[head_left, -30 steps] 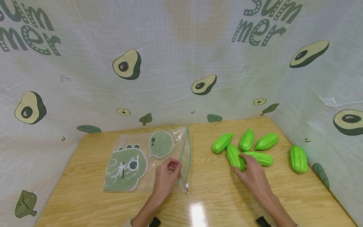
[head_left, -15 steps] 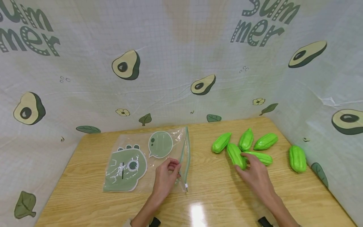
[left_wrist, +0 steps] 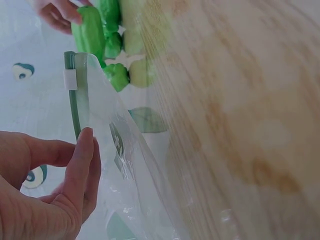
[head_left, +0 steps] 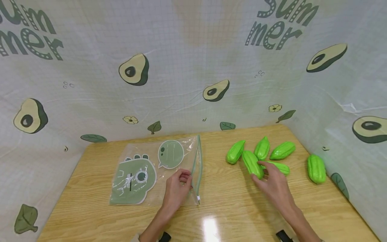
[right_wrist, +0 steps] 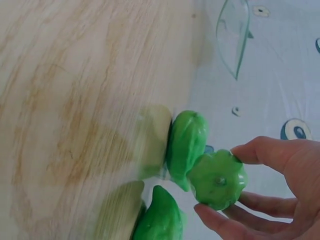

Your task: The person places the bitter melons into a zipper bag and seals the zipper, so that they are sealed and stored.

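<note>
My left hand pinches the opening edge of a clear zip bag with a green dinosaur print. The bag lies on its side, its green zip strip facing right, and in the left wrist view its mouth edge is raised with a white slider at one end. A bright green ridged gourd is held between the thumb and fingers of my right hand. In the right wrist view the held gourd is off the table, its ribbed end toward the camera.
Around the held gourd lie several more green gourds, including one at the back left and one behind my right fingers. Another gourd sits apart near the right edge. An avocado-printed curtain borders the wooden table.
The gourd in my right hand has risen slightly and shifted a little away from me. My left hand keeps its pinch on the bag, almost still.
</note>
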